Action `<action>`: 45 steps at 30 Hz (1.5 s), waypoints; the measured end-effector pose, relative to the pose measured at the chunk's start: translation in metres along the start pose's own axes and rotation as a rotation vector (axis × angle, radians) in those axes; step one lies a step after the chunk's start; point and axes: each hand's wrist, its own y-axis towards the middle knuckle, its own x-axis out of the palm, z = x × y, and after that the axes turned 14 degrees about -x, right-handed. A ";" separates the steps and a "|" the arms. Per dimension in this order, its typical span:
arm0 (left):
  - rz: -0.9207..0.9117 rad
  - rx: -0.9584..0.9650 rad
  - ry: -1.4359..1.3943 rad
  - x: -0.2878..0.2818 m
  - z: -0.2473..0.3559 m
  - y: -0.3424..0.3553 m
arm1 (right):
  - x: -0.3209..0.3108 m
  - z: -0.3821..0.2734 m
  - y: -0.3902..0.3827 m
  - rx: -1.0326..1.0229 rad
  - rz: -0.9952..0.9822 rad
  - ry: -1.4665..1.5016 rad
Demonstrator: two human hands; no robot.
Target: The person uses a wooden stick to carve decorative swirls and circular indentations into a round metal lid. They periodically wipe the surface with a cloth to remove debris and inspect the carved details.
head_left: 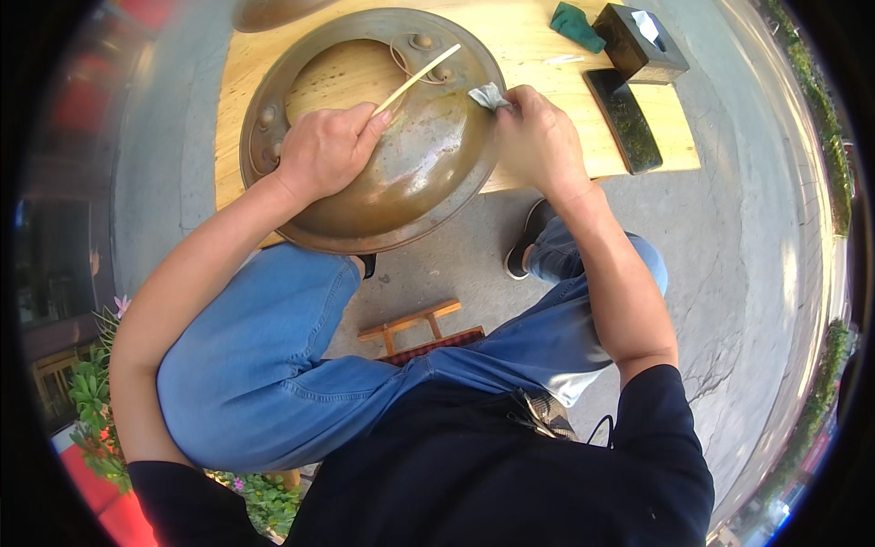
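A large round brown metal pan [401, 182] with small knobs on its rim lies on a low wooden table [538, 55]. My left hand [328, 150] rests on the pan and holds a thin wooden stick [421, 77] that points up and to the right across the pan. My right hand [538, 137] is at the pan's right rim, pinching a small crumpled grey-white cloth [488, 95] against it. I sit over the pan with blue jeans and a dark shirt.
At the table's right end stand a dark box [638, 41] with white paper in it, a dark flat slab [624, 118] and a green cloth [576, 25]. A small wooden stool [415, 326] sits between my legs. Grey pavement surrounds the table; plants [91, 401] grow at lower left.
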 end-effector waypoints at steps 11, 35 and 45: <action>0.071 0.021 0.022 0.006 -0.009 0.000 | -0.008 -0.051 -0.013 -0.140 -0.271 0.146; 0.072 0.059 0.075 0.010 -0.012 -0.001 | -0.019 -0.089 -0.038 -0.465 -0.500 0.392; 0.044 0.047 0.063 0.009 -0.011 0.000 | -0.014 -0.024 -0.012 -0.142 -0.182 0.024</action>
